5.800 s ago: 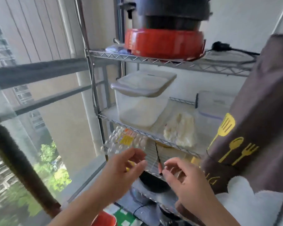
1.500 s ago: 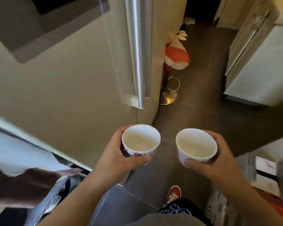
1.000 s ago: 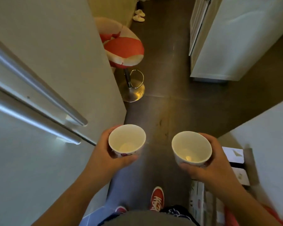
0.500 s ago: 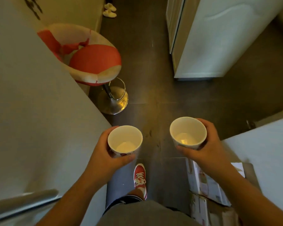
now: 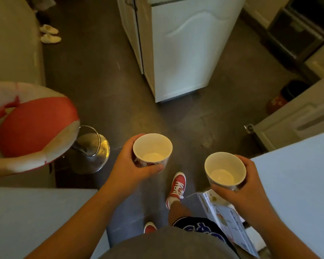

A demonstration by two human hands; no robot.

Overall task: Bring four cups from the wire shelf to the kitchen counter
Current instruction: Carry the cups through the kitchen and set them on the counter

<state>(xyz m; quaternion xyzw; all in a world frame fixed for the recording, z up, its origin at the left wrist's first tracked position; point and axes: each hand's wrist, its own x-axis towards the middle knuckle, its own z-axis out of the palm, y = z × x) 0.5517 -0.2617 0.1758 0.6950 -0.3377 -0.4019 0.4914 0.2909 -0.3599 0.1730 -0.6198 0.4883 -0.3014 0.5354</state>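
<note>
I carry two white cups upright over a dark floor. My left hand (image 5: 129, 169) grips a cup with a printed pattern on its side (image 5: 152, 149), thumb under the front. My right hand (image 5: 245, 186) wraps the second white cup (image 5: 225, 169) from the right. Both cups look empty inside. The wire shelf is out of view.
A red and white bar stool (image 5: 32, 126) with a chrome base (image 5: 91, 150) stands at the left. A white cabinet (image 5: 183, 45) rises ahead. White surfaces flank me at lower left (image 5: 36, 217) and right (image 5: 295, 174). A printed box (image 5: 230, 219) lies by my red shoes (image 5: 178, 186).
I have walked away from the wire shelf and past the fridge with a cup in each hand. The stool has slid left and the white cabinet has come closer.
</note>
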